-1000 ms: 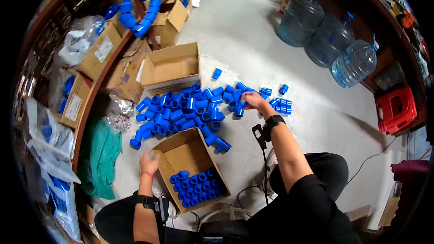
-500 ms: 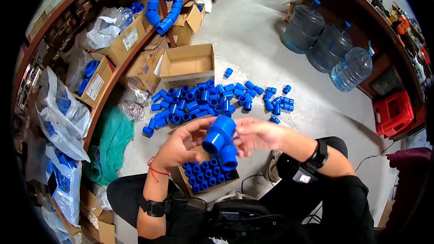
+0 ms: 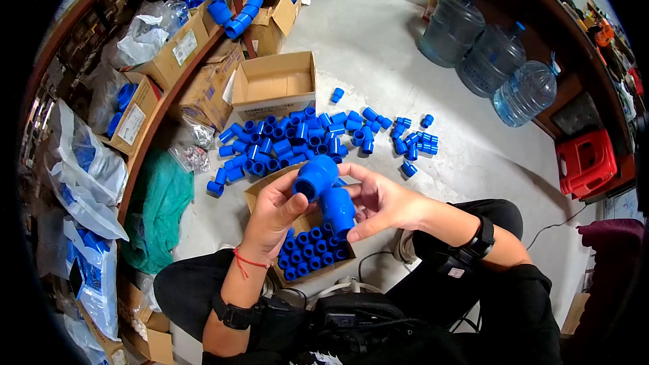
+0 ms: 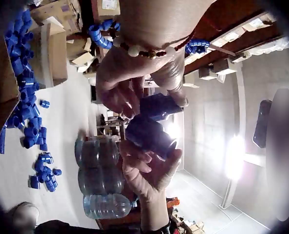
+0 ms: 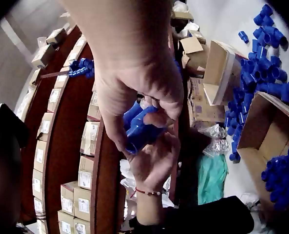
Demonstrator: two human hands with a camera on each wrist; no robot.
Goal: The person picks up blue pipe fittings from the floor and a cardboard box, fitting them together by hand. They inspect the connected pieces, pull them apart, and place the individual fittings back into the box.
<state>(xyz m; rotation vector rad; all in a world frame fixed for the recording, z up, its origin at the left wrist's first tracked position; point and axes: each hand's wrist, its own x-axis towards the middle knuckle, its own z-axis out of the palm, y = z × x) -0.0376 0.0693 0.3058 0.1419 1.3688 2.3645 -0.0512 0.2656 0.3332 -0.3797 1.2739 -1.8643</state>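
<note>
Two large blue pipe fittings, one upper (image 3: 316, 177) and one lower (image 3: 337, 211), are held touching each other above a cardboard box (image 3: 262, 191). Left fingers and thumb of my left hand (image 3: 272, 215) grip the upper fitting. My right hand (image 3: 387, 204) holds the lower one, thumb along its bottom end. Both hands also show around the fittings in the left wrist view and the right wrist view. Upright blue fittings (image 3: 309, 251) stand in rows inside the box below. Beyond it lies a loose pile of blue fittings (image 3: 267, 147) on the floor.
Behind the pile stands another open box (image 3: 274, 107). Shelves with boxes and bags run along the left, above a green bag (image 3: 160, 213). Large water bottles (image 3: 451, 30) and a red stool (image 3: 587, 164) are at the right.
My right hand has come back from the pile and my left hand from beside the box. Both now hold blue fittings, which have tilted and shifted slightly left since half a second ago.
</note>
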